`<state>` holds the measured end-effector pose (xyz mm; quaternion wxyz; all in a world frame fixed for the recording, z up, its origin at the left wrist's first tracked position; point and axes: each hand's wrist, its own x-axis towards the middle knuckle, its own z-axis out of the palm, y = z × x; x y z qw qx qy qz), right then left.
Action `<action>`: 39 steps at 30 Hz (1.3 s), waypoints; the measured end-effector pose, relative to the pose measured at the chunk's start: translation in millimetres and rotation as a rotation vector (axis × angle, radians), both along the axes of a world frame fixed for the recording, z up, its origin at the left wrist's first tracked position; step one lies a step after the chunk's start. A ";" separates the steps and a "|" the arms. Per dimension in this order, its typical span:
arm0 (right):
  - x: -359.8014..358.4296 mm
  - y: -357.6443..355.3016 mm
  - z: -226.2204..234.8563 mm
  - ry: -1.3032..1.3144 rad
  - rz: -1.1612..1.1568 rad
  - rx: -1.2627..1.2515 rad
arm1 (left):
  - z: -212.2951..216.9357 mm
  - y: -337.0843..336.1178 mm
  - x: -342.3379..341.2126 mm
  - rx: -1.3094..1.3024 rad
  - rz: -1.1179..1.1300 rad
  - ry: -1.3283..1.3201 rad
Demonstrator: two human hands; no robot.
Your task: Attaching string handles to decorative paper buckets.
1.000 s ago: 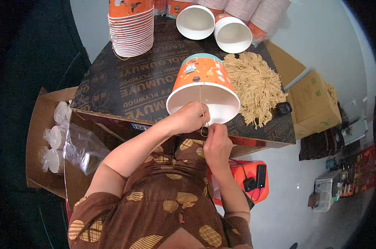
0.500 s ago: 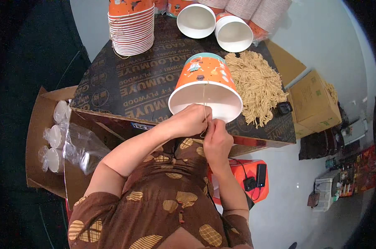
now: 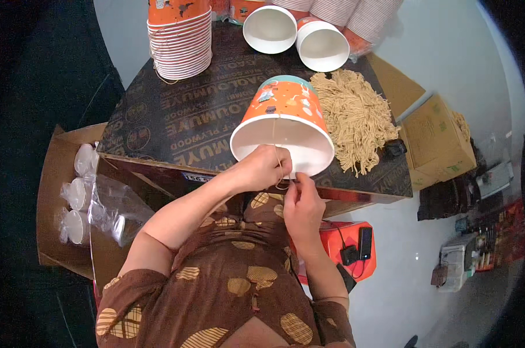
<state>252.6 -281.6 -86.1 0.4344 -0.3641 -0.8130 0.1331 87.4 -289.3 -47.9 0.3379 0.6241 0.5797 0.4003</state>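
Note:
An orange printed paper bucket (image 3: 288, 104) with a white rim and teal base lies on its side on the table, its mouth toward me. A thin tan string (image 3: 275, 132) runs from the bucket's upper rim down across the opening to my hands. My left hand (image 3: 268, 168) is closed on the string in front of the mouth. At the lower rim my right hand (image 3: 302, 200) pinches with thumb and forefinger, close beside the left; the string's end there is partly hidden. Right of the bucket lies a heap of cut tan strings (image 3: 355, 119).
A nested stack of buckets (image 3: 180, 49) with strings stands at the back left. Two white-mouthed buckets (image 3: 270, 30) and more stacks lie at the back. Left of the table is a carton (image 3: 51, 203) of wrapped white cups; another carton (image 3: 439, 142) is at the right. A red stool (image 3: 364, 269) stands below.
My right hand's thumb and forefinger have shifted at the lower rim, slightly away from my left hand. The left hand keeps its grip on the string. The bucket stays nearly in place.

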 end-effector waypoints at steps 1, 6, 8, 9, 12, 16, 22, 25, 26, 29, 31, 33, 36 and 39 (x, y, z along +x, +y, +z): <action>-0.5 -0.2 -1.6 -0.055 -0.020 -0.056 | -2.4 -0.9 1.8 0.008 -0.006 -0.017; -6.0 2.4 -1.2 -0.127 -0.034 -0.012 | -9.1 -1.8 1.6 0.038 -0.046 0.038; -6.9 4.4 -2.6 -0.127 -0.050 0.036 | -8.7 -1.5 2.2 0.026 -0.043 0.029; -6.7 4.1 -2.6 -0.128 -0.051 0.036 | -8.1 -1.6 2.4 0.013 -0.038 0.020; -5.4 2.8 -2.3 -0.120 -0.053 0.004 | 0.8 -1.9 4.0 -0.021 -0.015 -0.039; -7.8 -6.2 10.8 -0.158 -0.056 0.110 | -6.1 -0.4 2.3 -0.020 -0.008 -0.025; -10.1 -4.0 0.8 -0.041 -0.014 0.107 | -4.5 1.4 2.6 -0.012 0.005 0.024; -10.3 -2.8 -1.9 0.007 0.007 0.042 | -2.6 1.5 2.9 -0.004 0.008 0.035; -10.5 -3.0 -2.1 0.040 0.007 -0.026 | -2.7 1.2 3.0 -0.024 0.015 0.000; -10.5 -2.3 -2.3 0.054 0.005 -0.124 | -3.3 1.2 2.7 -0.047 0.020 -0.034; -11.4 0.4 -4.8 0.043 0.010 -0.093 | -3.9 0.9 2.3 -0.052 0.018 -0.034; -12.6 1.0 -6.3 0.031 0.016 -0.061 | -4.7 -0.4 2.0 -0.051 0.023 -0.050; -12.4 2.8 -6.8 0.051 0.009 -0.063 | -5.3 2.0 4.1 -0.045 0.016 -0.058; -14.0 3.9 -8.7 0.054 0.000 -0.017 | -3.9 -0.1 2.6 -0.086 0.027 -0.099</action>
